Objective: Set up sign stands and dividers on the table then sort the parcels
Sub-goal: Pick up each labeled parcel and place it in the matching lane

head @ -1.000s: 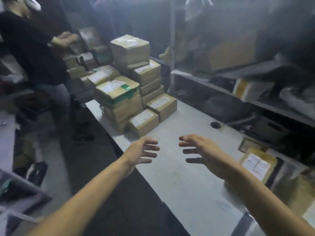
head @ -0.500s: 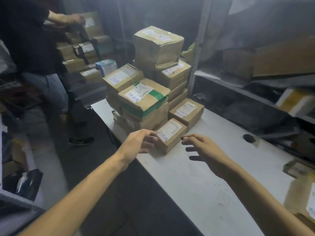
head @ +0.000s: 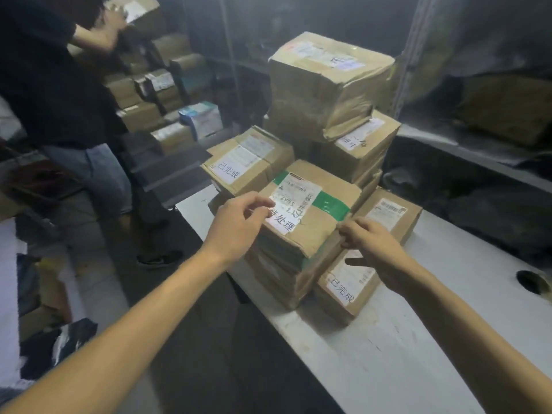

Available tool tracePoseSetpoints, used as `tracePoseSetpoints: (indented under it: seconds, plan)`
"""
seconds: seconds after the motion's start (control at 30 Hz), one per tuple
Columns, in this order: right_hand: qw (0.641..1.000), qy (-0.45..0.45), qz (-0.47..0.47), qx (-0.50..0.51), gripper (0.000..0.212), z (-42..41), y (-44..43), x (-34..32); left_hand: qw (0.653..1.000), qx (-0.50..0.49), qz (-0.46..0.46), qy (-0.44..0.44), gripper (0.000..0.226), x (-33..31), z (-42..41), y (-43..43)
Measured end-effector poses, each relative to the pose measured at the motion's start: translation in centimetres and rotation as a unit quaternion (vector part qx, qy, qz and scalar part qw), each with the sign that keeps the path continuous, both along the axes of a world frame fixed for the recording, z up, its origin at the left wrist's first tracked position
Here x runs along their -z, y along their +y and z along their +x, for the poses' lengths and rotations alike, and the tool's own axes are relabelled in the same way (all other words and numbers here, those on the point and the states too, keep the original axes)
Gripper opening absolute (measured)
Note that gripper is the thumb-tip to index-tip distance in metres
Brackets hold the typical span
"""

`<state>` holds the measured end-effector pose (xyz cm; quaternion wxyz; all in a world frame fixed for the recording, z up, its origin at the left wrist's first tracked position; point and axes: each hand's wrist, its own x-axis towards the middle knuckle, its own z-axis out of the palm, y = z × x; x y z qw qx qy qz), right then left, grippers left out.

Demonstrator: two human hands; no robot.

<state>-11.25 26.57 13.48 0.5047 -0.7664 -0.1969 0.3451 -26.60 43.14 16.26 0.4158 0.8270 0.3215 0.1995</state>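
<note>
A pile of brown cardboard parcels stands at the far left end of the white table (head: 412, 348). On the nearest stack lies a parcel with green tape (head: 313, 216) and white labels. My left hand (head: 239, 225) is at that parcel's left edge, fingers curled over the label corner. My right hand (head: 370, 243) is at its right front corner, fingers bent against the side. A low parcel (head: 343, 291) with a white label lies beneath my right hand. A large dented parcel (head: 328, 82) tops the tallest stack behind. No sign stands or dividers show.
A person in a black top and jeans (head: 59, 100) stands at the left, handling boxes on a shelf of parcels (head: 161, 94). A metal shelf (head: 478, 153) runs along the table's right. A round cable hole (head: 533, 280) is in the tabletop. Dark clutter lies on the floor at left.
The view has moved closer to the parcel pile. Both hands reached forward from above the bare table and now meet the two sides of the green-taped parcel.
</note>
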Motion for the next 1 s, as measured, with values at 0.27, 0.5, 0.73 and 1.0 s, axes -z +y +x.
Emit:
tracePoseSetpoints:
  seconds: [0.27, 0.5, 0.73, 1.0]
  plan:
    - [0.995, 0.054, 0.003, 0.079, 0.054, 1.6, 3.5, 1.1, 0.95, 0.166, 0.24, 0.112, 0.025, 0.5, 5.6, 5.5]
    - [0.977, 0.091, 0.031, 0.192, 0.062, 0.0, 4.9, 0.9, 0.929, 0.277, 0.224, 0.097, 0.036, -0.8, 8.0, 7.2]
    - [0.952, 0.025, 0.034, 0.302, 0.064, -2.5, 1.6, -0.9, 0.937, 0.331, 0.105, 0.04, 0.061, -1.2, 9.4, 6.0]
    - [0.917, -0.023, 0.058, 0.394, 0.06, -6.9, -7.8, -2.3, 0.895, 0.439, 0.073, 0.007, 0.054, -1.6, 10.6, -3.2]
